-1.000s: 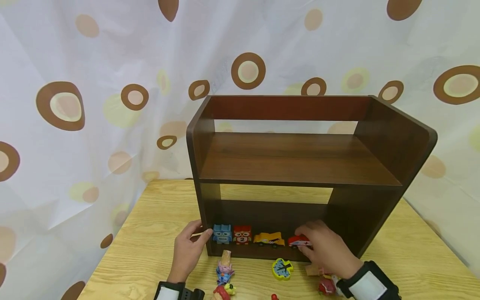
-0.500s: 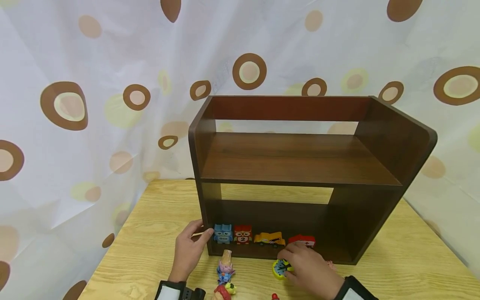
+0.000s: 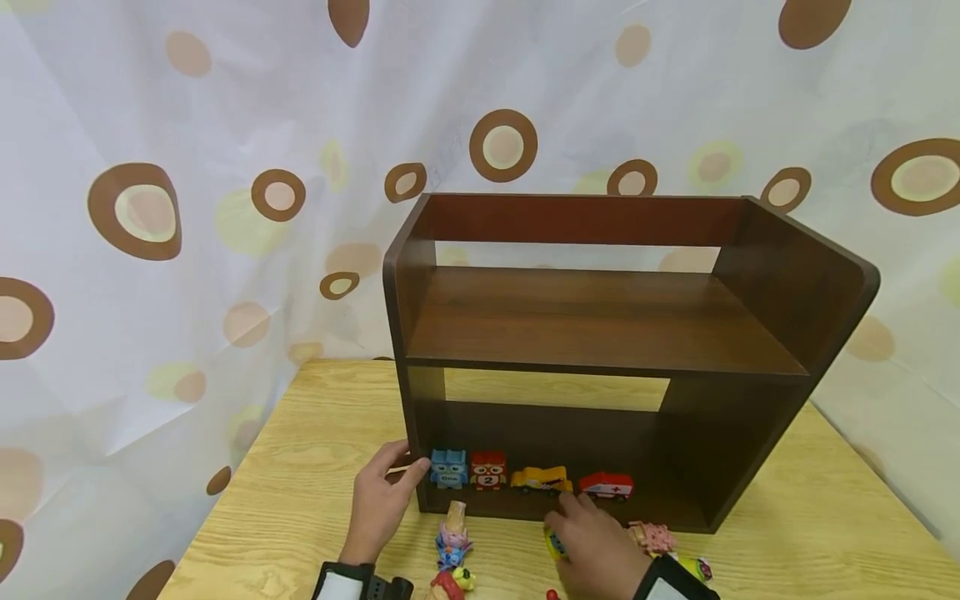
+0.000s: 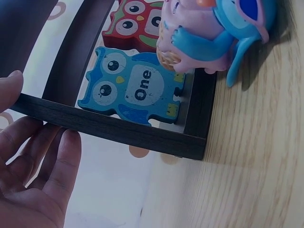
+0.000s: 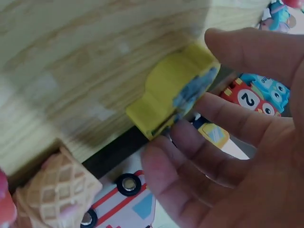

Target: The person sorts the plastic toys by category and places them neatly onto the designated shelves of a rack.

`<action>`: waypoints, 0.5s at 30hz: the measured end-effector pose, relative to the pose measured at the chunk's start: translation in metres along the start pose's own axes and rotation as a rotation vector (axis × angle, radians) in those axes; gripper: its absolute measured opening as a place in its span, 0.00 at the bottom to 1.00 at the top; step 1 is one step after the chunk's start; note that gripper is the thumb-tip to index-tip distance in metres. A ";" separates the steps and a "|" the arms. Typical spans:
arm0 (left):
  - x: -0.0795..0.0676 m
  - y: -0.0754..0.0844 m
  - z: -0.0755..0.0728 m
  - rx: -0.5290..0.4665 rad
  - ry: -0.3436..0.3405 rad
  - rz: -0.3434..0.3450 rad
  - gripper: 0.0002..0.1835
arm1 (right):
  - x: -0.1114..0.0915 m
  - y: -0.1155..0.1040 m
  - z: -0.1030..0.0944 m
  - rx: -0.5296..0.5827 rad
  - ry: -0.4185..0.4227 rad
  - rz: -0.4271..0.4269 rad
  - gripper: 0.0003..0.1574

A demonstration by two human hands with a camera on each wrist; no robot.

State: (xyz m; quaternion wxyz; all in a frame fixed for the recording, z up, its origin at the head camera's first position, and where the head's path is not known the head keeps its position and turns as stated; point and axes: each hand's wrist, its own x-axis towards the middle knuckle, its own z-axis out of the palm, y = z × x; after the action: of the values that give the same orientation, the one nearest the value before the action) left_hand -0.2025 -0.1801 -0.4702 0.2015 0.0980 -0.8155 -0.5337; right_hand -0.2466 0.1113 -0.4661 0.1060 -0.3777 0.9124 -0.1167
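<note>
In the head view my left hand (image 3: 378,504) grips the left side panel of a dark brown two-tier shelf (image 3: 600,321). The left wrist view has the thumb on one side of the panel's edge and the fingers on the other. My right hand (image 3: 600,546), in front of the shelf, pinches a yellow toy clock (image 5: 171,85) with a blue face, tilted between thumb and fingers. Along the lower tier stand a blue owl block (image 3: 448,469), a red owl block (image 3: 488,471), a yellow toy car (image 3: 542,479) and a red-and-white toy ambulance (image 3: 606,485).
On the wooden table (image 3: 300,467) before the shelf lie a pink-and-blue figurine (image 3: 453,542), a red-and-yellow figurine (image 3: 450,583) and a pink toy (image 3: 652,537). A small red tip (image 3: 552,594) shows at the bottom edge. Patterned cloth (image 3: 195,317) hangs behind.
My right hand has left the ambulance on the lower tier, moved down and left to the toy clock, and taken hold of it. The left hand stays on the panel.
</note>
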 end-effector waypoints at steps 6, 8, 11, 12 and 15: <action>0.000 0.001 0.000 -0.007 -0.003 0.008 0.17 | -0.001 0.001 0.003 0.051 -0.041 -0.011 0.22; 0.000 0.001 0.000 -0.005 -0.001 0.009 0.17 | -0.002 0.001 0.003 0.083 -0.057 -0.002 0.22; 0.000 0.000 0.001 -0.005 0.002 0.012 0.18 | -0.003 0.002 0.002 0.121 -0.073 0.011 0.22; 0.000 0.000 0.001 -0.004 0.003 0.013 0.18 | -0.003 0.002 0.002 0.135 -0.077 0.018 0.22; 0.000 0.000 0.000 -0.006 0.003 0.013 0.17 | -0.005 0.002 0.000 0.155 -0.075 0.013 0.21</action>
State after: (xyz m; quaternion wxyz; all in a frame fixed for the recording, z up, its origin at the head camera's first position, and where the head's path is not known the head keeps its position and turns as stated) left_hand -0.2026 -0.1799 -0.4705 0.2063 0.0927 -0.8143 -0.5346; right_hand -0.2444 0.1163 -0.4667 0.1695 -0.3667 0.8985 -0.1720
